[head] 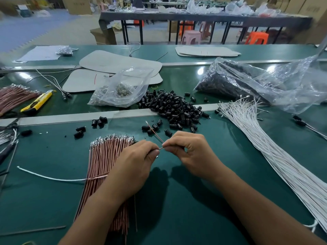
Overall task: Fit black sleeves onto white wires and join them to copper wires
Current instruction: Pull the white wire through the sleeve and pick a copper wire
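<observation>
Pinching a single copper wire [154, 131] between curled fingertips: left hand [136, 161], right hand [187, 152], meeting above the green table [177, 218]. Copper wire bundle [104, 156] under the left wrist; black sleeves [175, 106] heaped beyond; white wires [265, 138] at right.

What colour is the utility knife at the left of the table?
Yellow with black parts; the utility knife shows best in the head view.

The left hand [134, 167] hid part of the copper wire bundle [104, 156] and the right end of the loose white wire [53, 178]. The white wire bundle [276, 156] ran off the picture's right edge.
</observation>
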Available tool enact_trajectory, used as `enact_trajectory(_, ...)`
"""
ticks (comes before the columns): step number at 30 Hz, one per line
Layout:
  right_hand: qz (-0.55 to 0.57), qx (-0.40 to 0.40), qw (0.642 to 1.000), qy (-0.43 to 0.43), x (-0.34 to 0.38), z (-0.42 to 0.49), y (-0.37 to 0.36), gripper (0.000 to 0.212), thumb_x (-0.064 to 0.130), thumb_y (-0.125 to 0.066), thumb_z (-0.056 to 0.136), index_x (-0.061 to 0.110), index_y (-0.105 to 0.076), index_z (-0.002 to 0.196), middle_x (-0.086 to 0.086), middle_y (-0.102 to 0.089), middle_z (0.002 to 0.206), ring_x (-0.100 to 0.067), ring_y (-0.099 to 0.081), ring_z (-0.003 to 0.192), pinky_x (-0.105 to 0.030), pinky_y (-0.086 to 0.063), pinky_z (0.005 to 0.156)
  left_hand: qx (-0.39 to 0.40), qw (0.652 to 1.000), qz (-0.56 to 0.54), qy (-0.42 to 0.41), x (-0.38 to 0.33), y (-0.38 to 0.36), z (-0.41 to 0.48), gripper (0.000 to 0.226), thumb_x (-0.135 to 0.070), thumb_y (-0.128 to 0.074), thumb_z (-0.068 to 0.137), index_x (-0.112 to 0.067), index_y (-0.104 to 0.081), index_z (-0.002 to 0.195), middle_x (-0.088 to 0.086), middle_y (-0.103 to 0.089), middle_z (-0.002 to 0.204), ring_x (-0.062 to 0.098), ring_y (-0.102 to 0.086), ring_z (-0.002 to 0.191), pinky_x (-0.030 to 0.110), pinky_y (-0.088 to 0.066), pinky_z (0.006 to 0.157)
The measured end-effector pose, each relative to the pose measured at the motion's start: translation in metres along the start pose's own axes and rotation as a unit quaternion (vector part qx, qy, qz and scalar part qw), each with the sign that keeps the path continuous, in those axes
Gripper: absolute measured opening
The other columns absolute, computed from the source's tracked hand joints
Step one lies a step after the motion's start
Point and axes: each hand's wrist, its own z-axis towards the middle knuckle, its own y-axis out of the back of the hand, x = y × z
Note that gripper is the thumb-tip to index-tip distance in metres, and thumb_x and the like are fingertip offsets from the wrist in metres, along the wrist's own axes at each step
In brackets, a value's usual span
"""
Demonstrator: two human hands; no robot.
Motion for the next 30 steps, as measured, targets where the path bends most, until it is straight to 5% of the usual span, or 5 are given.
enact_trajectory(6,-0.019,0.005,1.0,0.004,-0.001,-0.001,0.004,0.004,0.0,-0.072,0.089,0.002,-0.075,0.09,0.001,-0.066,0.081,-0.008,-0.06,0.072,-0.015,-0.046,0.072,0.006,1.0,-0.002,0.021,0.007,0.003,0.0,0.028,-0.019,-0.06,0.097,-0.011,-0.064,0.123,-0.008,-0.062,0.1,0.009,-0.057,0.089,0.02,-0.043,0.08)
enact_trajectory(13,-0.069,0.032,0.996,0.041,0.001,-0.002,-0.002,0.004,0.002,-0.072,0.089,0.002,-0.075,0.091,-0.006,-0.067,0.081,-0.021,-0.063,0.071,-0.033,-0.052,0.066,0.054,0.998,0.02,-0.011,0.003,-0.001,-0.001,0.017,-0.011,-0.065,0.094,-0.009,-0.07,0.11,-0.001,-0.068,0.092,0.013,-0.06,0.079,0.025,-0.048,0.074)
enact_trajectory(20,-0.005,0.044,0.998,-0.04,0.01,0.003,0.005,0.019,0.015,-0.075,0.088,0.006,-0.072,0.104,0.0,-0.071,0.09,-0.011,-0.067,0.081,-0.028,-0.055,0.075,-0.004,0.999,-0.032,0.017,0.0,-0.011,-0.001,0.01,-0.017,-0.057,0.099,-0.016,-0.067,0.101,-0.02,-0.055,0.078,-0.001,-0.053,0.068,0.02,-0.04,0.061)
enact_trajectory(25,-0.095,-0.034,0.994,0.033,0.031,0.087,0.016,0.011,0.011,-0.068,0.094,0.003,-0.072,0.099,-0.004,-0.069,0.094,-0.012,-0.06,0.079,-0.026,-0.052,0.077,-0.014,0.999,-0.01,0.037,0.003,-0.015,0.0,0.013,-0.017,-0.056,0.099,-0.013,-0.066,0.093,-0.007,-0.062,0.086,0.01,-0.056,0.075,0.032,-0.048,0.067)
enact_trajectory(30,-0.222,0.048,0.973,0.046,0.026,0.215,-0.025,0.024,-0.001,-0.054,0.095,0.003,-0.073,0.11,-0.011,-0.071,0.109,-0.023,-0.064,0.099,-0.03,-0.05,0.091,0.015,0.998,-0.02,0.063,0.002,-0.02,-0.001,0.018,-0.017,-0.052,0.101,-0.018,-0.068,0.109,-0.012,-0.059,0.089,0.004,-0.053,0.079,0.021,-0.045,0.071)
